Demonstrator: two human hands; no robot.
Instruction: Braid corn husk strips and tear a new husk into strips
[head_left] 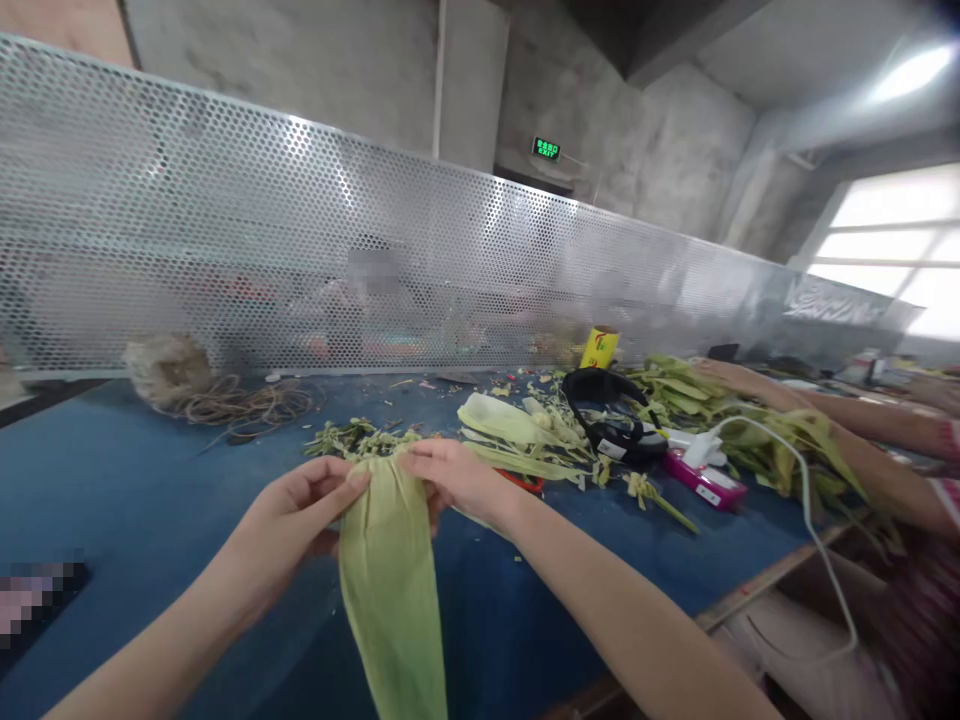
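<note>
Both of my hands hold a long pale green corn husk leaf (390, 580) above the blue table top (112, 490). My left hand (296, 520) pinches its upper left edge, fingers closed. My right hand (454, 478) grips the upper right edge, fingers curled over it. The leaf hangs down toward me, broad at the top and narrowing below. Just beyond my hands lies a small heap of green husk scraps (352, 438).
More husks and a pale cob (517, 425) lie ahead on the right, beside black headphones (611, 410), a pink box (709, 480) and a white cable (814, 520). Twine (240, 405) lies back left. Another person's arms (847, 420) rest on the right. A perforated metal screen (300, 240) closes the far edge.
</note>
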